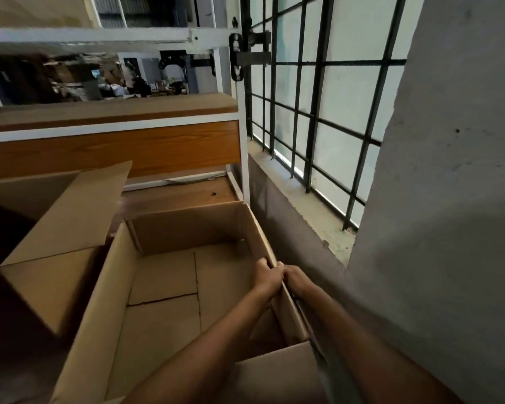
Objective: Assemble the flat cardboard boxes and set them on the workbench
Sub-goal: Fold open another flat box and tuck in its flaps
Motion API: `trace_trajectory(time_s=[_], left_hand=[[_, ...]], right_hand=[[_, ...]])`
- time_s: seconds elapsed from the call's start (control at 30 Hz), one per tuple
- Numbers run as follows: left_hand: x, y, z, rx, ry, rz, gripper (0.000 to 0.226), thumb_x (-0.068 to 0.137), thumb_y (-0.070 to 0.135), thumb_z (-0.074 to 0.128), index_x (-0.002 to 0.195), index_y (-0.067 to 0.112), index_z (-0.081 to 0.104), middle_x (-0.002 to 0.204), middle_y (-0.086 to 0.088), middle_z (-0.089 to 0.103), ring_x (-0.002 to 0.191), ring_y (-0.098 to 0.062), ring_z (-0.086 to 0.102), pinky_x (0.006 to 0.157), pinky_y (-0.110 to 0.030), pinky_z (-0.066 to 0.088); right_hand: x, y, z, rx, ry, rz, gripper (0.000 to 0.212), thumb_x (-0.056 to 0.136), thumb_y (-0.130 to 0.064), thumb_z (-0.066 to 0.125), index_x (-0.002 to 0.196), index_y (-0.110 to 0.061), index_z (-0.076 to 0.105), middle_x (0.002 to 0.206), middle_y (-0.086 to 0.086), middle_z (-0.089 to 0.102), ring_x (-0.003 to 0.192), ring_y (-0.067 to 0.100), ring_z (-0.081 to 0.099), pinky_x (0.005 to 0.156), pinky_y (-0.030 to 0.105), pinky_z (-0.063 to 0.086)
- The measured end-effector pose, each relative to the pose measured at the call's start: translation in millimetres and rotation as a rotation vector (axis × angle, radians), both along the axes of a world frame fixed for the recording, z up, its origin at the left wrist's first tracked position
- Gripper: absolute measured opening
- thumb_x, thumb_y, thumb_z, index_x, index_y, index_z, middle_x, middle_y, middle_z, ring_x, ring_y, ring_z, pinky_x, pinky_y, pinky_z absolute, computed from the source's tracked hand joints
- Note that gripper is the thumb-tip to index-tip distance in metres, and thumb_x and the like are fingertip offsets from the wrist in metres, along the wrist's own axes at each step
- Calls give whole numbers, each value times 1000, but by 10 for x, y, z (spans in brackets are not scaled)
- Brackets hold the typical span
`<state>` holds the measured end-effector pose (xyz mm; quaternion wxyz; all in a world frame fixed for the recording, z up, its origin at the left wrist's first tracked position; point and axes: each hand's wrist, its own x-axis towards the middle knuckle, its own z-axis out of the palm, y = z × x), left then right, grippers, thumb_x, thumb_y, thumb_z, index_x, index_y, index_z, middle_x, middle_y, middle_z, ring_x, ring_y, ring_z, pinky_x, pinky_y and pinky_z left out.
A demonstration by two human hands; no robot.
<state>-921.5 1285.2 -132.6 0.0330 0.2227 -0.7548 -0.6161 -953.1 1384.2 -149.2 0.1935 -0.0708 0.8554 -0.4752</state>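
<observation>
Two hands meet on the window-side wall of an open cardboard box (164,290) standing on the wooden table (187,193). The left hand (266,277) is curled over the rim from inside the box, while the right hand (296,279) closes on the same edge from outside, the two nearly touching. Both grip cardboard, though whether that is the wall itself or a flap folded down against it cannot be told. The box runs lengthwise away from the person toward the far side of the table, its bottom flaps lying flat and meeting in visible seams. The held wall lies directly under both hands, so neither is nearer. Any further move appears to turn on that edge, which stands close to the grey wall (438,199) below the barred window (318,91). A second box (50,228), flaps raised, sits just beside the first on the side away from the window. The near end of the held box is cut off by the arms, and the fingertips are hidden behind the rim.
</observation>
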Motion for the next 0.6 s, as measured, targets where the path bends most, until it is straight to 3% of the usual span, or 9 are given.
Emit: trace_trajectory(time_s=[0.07,0.2,0.3,0.37,0.43,0.5,0.6], left_hand=[[-208,29,24,-24,15,21,23,83,20,65,99,4,65,101,-17,71,97,-30,68,86,-42,55],[-643,75,79,-73,5,-33,9,83,17,60,83,8,62,99,-20,70,96,-32,67,83,-41,53],[-985,60,39,-80,-4,-38,13,80,25,58,76,13,55,101,-22,69,98,-34,66,84,-41,53],[-1171,15,61,-72,-20,-59,17,77,30,58,77,14,53,101,-22,69,98,-35,66,84,-43,54],[-1205,-33,156,-46,-44,-102,22,77,37,61,82,16,54,97,-16,69,90,-30,67,80,-43,56],[-1078,-102,293,-37,-48,-184,19,90,36,59,93,17,56,93,-9,65,78,-23,61,65,-33,52],[-711,-297,363,-133,15,-282,29,97,26,57,118,8,59,107,-11,65,83,-17,59,55,-22,46]], right_hand=[[-125,-35,31,-145,-13,-32,30,103,-5,36,93,-7,64,81,4,61,67,-2,59,80,32,51],[-431,57,142,-221,-29,-106,30,101,-4,40,96,7,68,75,4,62,70,12,56,79,35,46],[-590,101,312,-205,-43,-115,30,95,-4,48,78,-13,72,80,10,70,79,23,66,80,38,54],[-638,94,437,-171,23,-132,26,92,-9,50,84,-17,74,90,7,73,90,23,68,84,37,55],[-603,85,541,-103,138,-159,25,92,-18,52,106,-17,73,104,4,72,100,20,65,90,37,52],[-447,85,633,-4,237,-140,30,94,-24,54,120,-17,67,113,4,70,106,21,63,92,37,50],[-138,65,656,222,409,-73,33,92,-37,56,122,-26,64,119,1,66,113,24,59,91,38,49]])
